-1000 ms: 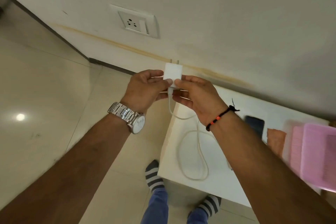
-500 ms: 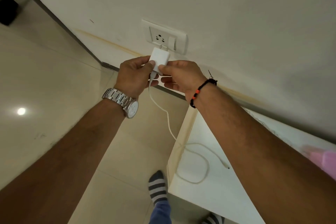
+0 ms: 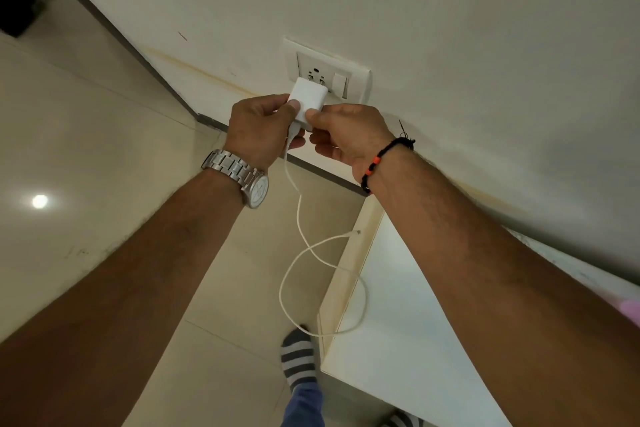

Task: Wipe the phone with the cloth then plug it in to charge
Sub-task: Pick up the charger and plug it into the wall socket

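Both hands are up at the wall here, and the white charger adapter (image 3: pixel 307 98) sits pinched between them. The left hand (image 3: pixel 258 130) grips it with the thumb pressed on its near left corner, the right hand (image 3: pixel 346 135) closes on its right edge with the thumb tip on the lower corner. The adapter's two prongs point at the wall socket (image 3: pixel 327 74), right at the holes of the plate; whether they are seated in the holes cannot be told from this angle. A small switch (image 3: pixel 339 83) sits on the same plate, just to the right of the adapter. The white cable (image 3: pixel 294 191) drops from the bottom of the adapter between the two wrists, hangs down in a loop over the floor (image 3: pixel 86 114) and crosses onto the edge of the white table (image 3: pixel 415 340), with its free connector end (image 3: pixel 356 231) in the air near the table's corner, plugged into nothing. A metal watch (image 3: pixel 242 177) shows on the left wrist, a black and orange bracelet (image 3: pixel 381 159) on the right. A striped sock (image 3: pixel 298 357) stands on the floor just beside the table. The phone and the cloth are out of view.
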